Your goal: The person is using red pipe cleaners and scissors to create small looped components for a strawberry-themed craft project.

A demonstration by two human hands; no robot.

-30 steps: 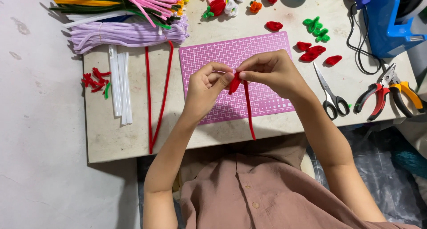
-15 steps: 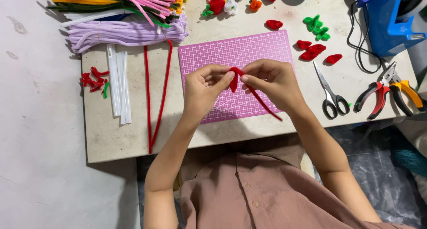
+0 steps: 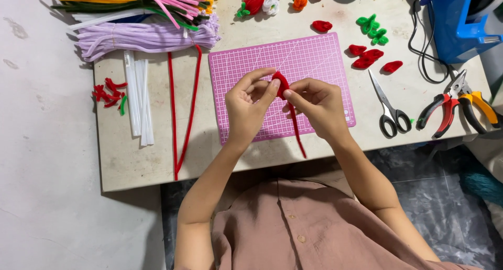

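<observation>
Both hands meet above the pink cutting mat [image 3: 314, 55], which lies flat on the counter [image 3: 131, 160].

Left hand [image 3: 249, 105]: fingers curled, thumb and forefinger pinched on the looped upper end of a red pipe cleaner [image 3: 293, 120]. Right hand [image 3: 317, 102]: closed likewise, fingertips gripping the same loop from the other side. The two hands' fingertips nearly touch at the loop. The free tail of the red pipe cleaner hangs down from between the hands, passes over the near edge of the mat and ends past the counter's front edge.

Beyond the left hand, outward: a long red pipe cleaner bent into a narrow V [image 3: 183, 107], then a few white sticks [image 3: 139, 97] lying parallel, then a small heap of red and green scraps [image 3: 109, 92] near the counter's far-left edge. Farther out from the left hand: a lilac pipe cleaner bundle [image 3: 146, 36], with a mixed pile of pink, green and yellow ones behind it.

Outward of the right hand: scissors [image 3: 390, 105], closed, just off the mat's edge; pliers with red and orange handles [image 3: 458, 105] farther out. Past the right hand's fingertips, off the mat's far corner: small red shapes [image 3: 369, 57] and green shapes [image 3: 373, 29]. A blue device [image 3: 461, 23] with a black cable stands at the far corner.
</observation>
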